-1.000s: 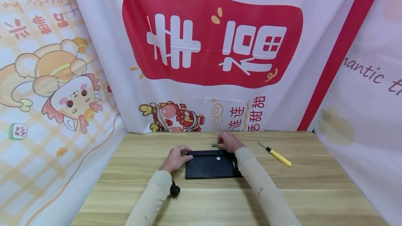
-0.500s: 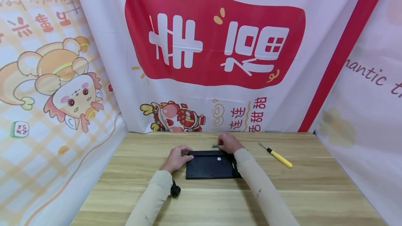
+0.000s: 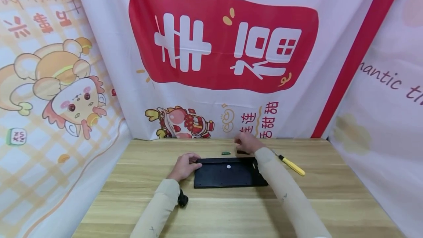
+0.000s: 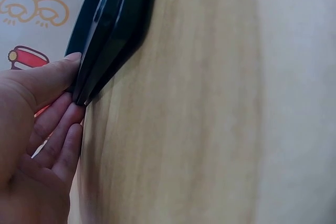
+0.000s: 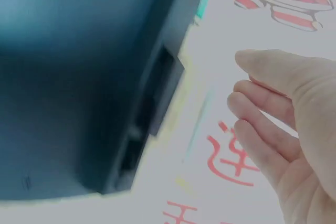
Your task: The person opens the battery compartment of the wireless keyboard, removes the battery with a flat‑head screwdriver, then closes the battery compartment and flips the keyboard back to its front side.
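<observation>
A black keyboard [image 3: 218, 175] lies underside up on the table, a small white round sticker on it. My left hand [image 3: 184, 167] pinches its far left corner; in the left wrist view the thumb [image 4: 65, 66] is on one face and the fingers are at the edge. A small green battery [image 3: 226, 153] lies just beyond the keyboard's far edge, apart from both hands. My right hand [image 3: 249, 143] is raised over the back of the table, its fingers [image 5: 262, 119] loosely bent around nothing. Below it lies a small black piece [image 3: 243, 152], partly hidden.
A screwdriver [image 3: 292, 166] with a yellow handle lies right of the keyboard, its tip partly behind the right wrist. Printed cloth [image 3: 224, 47] hangs at the back of the wooden table [image 3: 218, 212] and along both sides.
My right hand has let go of the green battery and moved up and to the right. The battery stays behind the keyboard. My left hand has kept its hold on the corner.
</observation>
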`<state>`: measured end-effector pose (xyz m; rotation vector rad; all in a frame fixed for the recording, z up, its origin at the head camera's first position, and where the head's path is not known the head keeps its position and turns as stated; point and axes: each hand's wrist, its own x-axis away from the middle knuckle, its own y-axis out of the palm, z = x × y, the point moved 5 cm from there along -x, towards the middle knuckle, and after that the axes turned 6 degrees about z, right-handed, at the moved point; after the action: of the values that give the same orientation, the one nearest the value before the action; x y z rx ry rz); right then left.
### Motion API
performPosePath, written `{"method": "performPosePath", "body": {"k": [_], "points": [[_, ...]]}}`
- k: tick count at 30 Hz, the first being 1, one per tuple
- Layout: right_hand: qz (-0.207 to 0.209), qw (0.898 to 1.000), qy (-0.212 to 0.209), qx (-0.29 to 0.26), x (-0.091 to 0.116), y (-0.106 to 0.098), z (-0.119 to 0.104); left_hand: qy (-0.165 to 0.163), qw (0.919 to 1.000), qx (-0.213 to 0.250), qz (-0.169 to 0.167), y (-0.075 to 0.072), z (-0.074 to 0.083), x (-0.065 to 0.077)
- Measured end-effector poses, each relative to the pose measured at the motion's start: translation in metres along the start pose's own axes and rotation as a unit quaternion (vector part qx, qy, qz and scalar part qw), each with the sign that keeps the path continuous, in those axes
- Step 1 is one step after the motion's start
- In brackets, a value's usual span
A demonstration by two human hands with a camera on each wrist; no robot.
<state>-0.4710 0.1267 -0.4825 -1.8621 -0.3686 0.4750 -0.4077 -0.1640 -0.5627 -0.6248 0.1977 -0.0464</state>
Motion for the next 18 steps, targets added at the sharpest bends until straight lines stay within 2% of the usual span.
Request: {"method": "performPosePath", "body": {"k": [3, 7, 13, 18], "points": [[-0.018, 1.0, 0.01, 0.002, 0.002, -0.008, 0.009, 0.0, 1.0, 0.003, 0.003, -0.002, 0.002, -0.001], [-0.036, 0.999, 0.024, 0.004, 0.006, -0.008, 0.022, -0.004, 1.0, -0.001, 0.004, -0.004, 0.003, -0.001], [-0.03, 0.998, 0.049, 0.0, 0.015, 0.005, 0.039, 0.005, 0.9999, -0.012, 0.001, -0.001, -0.003, -0.002], [-0.017, 0.998, 0.06, -0.009, 0.022, 0.016, 0.042, 0.001, 1.0, -0.003, 0.003, 0.0, -0.004, -0.001]]}}
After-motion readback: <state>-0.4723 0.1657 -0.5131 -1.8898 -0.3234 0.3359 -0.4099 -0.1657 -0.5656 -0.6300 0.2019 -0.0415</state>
